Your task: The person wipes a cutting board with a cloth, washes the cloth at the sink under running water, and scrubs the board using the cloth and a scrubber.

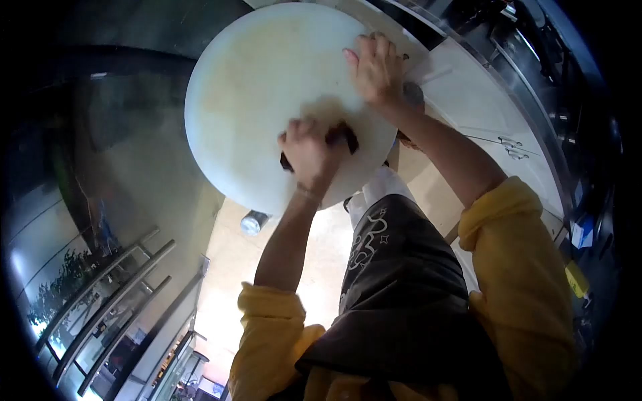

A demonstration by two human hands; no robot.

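Observation:
A large round white board or tabletop with yellowish-brown stains lies in front of me. My left hand is closed over a dark, limp piece that looks like a cloth or pad, pressed against the board's lower right part. Its ends stick out on both sides of the hand; the rest is hidden under the fingers. Near the board's right rim, my right hand rests with thumb and fingers apart, holding nothing that I can see.
Below the board, a round metallic foot or caster shows on the light floor. White cabinets with handles stand at the right. Metal rails run along the lower left. A dark apron covers my front.

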